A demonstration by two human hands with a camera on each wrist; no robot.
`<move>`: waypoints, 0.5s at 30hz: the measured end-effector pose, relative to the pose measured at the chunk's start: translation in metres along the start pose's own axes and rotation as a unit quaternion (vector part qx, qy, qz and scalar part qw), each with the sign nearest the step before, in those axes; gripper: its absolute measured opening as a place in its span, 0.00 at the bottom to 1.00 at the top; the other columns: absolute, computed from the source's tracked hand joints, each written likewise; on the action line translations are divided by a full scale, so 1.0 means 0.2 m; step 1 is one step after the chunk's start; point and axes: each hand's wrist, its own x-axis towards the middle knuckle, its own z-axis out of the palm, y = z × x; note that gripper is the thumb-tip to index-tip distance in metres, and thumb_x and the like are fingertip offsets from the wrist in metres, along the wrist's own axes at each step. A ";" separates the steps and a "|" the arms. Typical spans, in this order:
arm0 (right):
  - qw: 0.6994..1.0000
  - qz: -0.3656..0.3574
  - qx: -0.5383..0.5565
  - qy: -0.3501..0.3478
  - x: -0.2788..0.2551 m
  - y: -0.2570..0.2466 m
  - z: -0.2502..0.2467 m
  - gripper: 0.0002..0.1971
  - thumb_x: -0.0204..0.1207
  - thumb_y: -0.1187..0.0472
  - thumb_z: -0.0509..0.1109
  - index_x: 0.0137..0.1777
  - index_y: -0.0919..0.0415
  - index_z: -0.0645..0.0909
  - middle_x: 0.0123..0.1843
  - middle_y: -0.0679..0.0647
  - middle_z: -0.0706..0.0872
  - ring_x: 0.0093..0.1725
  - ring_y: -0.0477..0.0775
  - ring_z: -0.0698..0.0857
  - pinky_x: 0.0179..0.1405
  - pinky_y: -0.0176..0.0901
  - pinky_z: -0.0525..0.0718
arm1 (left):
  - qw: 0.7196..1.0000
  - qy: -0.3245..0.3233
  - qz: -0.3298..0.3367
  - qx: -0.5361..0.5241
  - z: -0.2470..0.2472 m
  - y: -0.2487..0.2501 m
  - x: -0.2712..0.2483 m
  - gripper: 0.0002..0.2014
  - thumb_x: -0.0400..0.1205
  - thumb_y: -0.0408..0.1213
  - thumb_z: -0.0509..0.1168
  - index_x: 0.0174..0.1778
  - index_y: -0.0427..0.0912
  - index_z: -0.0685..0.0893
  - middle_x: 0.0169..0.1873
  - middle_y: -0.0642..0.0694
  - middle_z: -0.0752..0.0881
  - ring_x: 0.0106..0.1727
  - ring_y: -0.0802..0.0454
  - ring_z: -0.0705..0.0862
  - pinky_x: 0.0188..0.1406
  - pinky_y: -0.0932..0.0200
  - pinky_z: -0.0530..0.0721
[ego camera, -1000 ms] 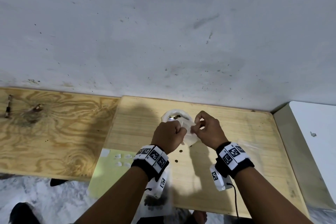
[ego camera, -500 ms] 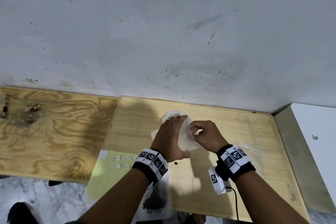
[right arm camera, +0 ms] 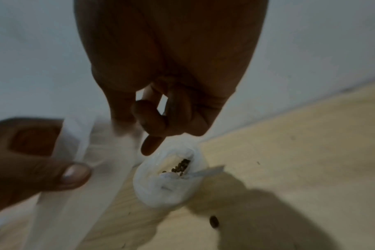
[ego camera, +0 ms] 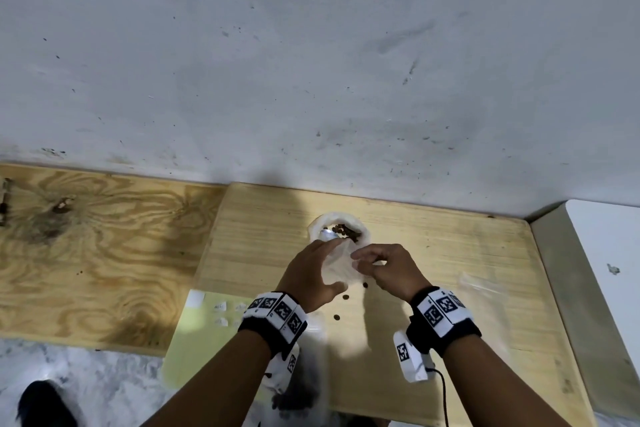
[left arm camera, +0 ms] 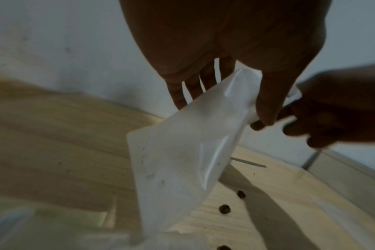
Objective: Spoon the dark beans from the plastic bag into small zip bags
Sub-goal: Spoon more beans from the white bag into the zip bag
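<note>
A small, empty, translucent zip bag [ego camera: 338, 267] hangs between my hands above the light wooden table [ego camera: 450, 253]. My left hand [ego camera: 325, 267] holds it, with straight fingers [left arm camera: 193, 88] behind it and the thumb on its top edge. My right hand [ego camera: 362, 258] pinches the same top edge from the right. Just beyond stands the white plastic bag [ego camera: 341, 220], its mouth rolled open, with dark beans [right arm camera: 180, 166] and a shiny spoon [ego camera: 327, 235] inside. Three loose beans [ego camera: 345, 297] lie on the table under my hands.
A pale green sheet [ego camera: 194, 350] with small white labels lies at the table's near left. A bag holding dark beans [ego camera: 298, 392] lies under my left forearm. Clear empty bags [ego camera: 481, 288] lie to the right. The wall stands close behind; a plywood board [ego camera: 104, 246] adjoins on the left.
My left hand has gone from a closed fist to straight fingers around the zip bag. Both hands have drawn slightly back from the bean bag, so its mouth shows.
</note>
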 end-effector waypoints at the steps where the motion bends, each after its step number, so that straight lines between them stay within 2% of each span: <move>1: 0.999 0.016 0.026 0.010 0.01 0.03 0.00 0.07 0.74 0.66 0.78 0.47 0.54 0.92 0.37 0.48 0.89 0.27 0.38 0.82 0.28 0.28 0.77 | 0.999 0.004 -0.029 -0.017 -0.01 -0.02 0.01 0.41 0.67 0.44 0.81 0.77 0.52 0.73 0.64 0.52 0.82 0.62 0.52 0.82 0.63 0.58 0.79; 2: 0.998 0.026 0.045 0.034 0.03 0.06 -0.01 0.08 0.73 0.67 0.77 0.45 0.53 0.92 0.35 0.45 0.89 0.30 0.40 0.83 0.30 0.30 0.78 | 0.997 0.013 -0.066 -0.041 -0.02 -0.05 0.02 0.41 0.66 0.43 0.83 0.76 0.51 0.75 0.62 0.51 0.83 0.60 0.51 0.83 0.62 0.58 0.80; 4: 0.991 0.037 0.052 0.118 0.06 0.14 -0.03 0.11 0.72 0.68 0.77 0.42 0.49 0.90 0.36 0.43 0.90 0.39 0.45 0.86 0.42 0.39 0.81 | 0.985 0.029 -0.146 -0.089 -0.06 -0.10 0.06 0.39 0.65 0.43 0.84 0.73 0.48 0.78 0.59 0.50 0.85 0.56 0.51 0.84 0.57 0.59 0.82; 5: 0.986 0.046 0.038 0.157 0.07 0.17 -0.04 0.10 0.72 0.67 0.77 0.43 0.48 0.89 0.40 0.45 0.90 0.43 0.47 0.86 0.47 0.43 0.81 | 0.977 0.031 -0.181 -0.108 -0.08 -0.12 0.08 0.36 0.65 0.43 0.84 0.70 0.47 0.80 0.57 0.50 0.87 0.54 0.52 0.85 0.52 0.62 0.82; 7: 0.977 0.080 -0.029 0.195 0.09 0.19 -0.07 0.09 0.73 0.58 0.79 0.51 0.49 0.86 0.51 0.51 0.89 0.51 0.52 0.86 0.50 0.45 0.79 | 0.962 0.033 -0.227 -0.149 -0.11 -0.17 0.13 0.31 0.64 0.42 0.84 0.64 0.47 0.84 0.55 0.49 0.88 0.51 0.53 0.85 0.44 0.65 0.79; 9: 0.973 0.127 -0.094 0.170 0.12 0.21 -0.08 0.21 0.72 0.48 0.79 0.63 0.50 0.82 0.62 0.53 0.85 0.58 0.56 0.84 0.51 0.44 0.77 | 0.953 0.031 -0.241 -0.182 -0.14 -0.20 0.17 0.29 0.64 0.38 0.84 0.61 0.47 0.85 0.53 0.49 0.87 0.52 0.52 0.85 0.43 0.63 0.78; 11: 0.969 0.171 -0.140 0.108 0.16 0.21 -0.07 0.33 0.70 0.37 0.76 0.71 0.51 0.78 0.67 0.54 0.84 0.63 0.57 0.84 0.54 0.45 0.78 | 0.949 0.009 -0.247 -0.197 -0.16 -0.21 0.21 0.32 0.61 0.38 0.85 0.63 0.46 0.84 0.55 0.50 0.86 0.55 0.51 0.84 0.45 0.61 0.79; 13: 0.960 0.204 -0.185 0.042 0.20 0.20 -0.06 0.40 0.64 0.26 0.73 0.72 0.50 0.78 0.66 0.53 0.86 0.63 0.57 0.85 0.55 0.46 0.79 | 0.945 -0.025 -0.254 -0.206 -0.17 -0.22 0.27 0.42 0.53 0.43 0.85 0.67 0.47 0.82 0.60 0.50 0.84 0.59 0.50 0.83 0.50 0.57 0.80; 15: 0.949 0.219 -0.227 -0.003 0.24 0.19 -0.06 0.38 0.63 0.25 0.73 0.64 0.52 0.84 0.61 0.52 0.87 0.56 0.55 0.86 0.51 0.44 0.81 | 0.942 -0.064 -0.263 -0.196 -0.16 -0.22 0.31 0.50 0.45 0.50 0.83 0.68 0.49 0.81 0.63 0.52 0.83 0.63 0.51 0.82 0.58 0.52 0.82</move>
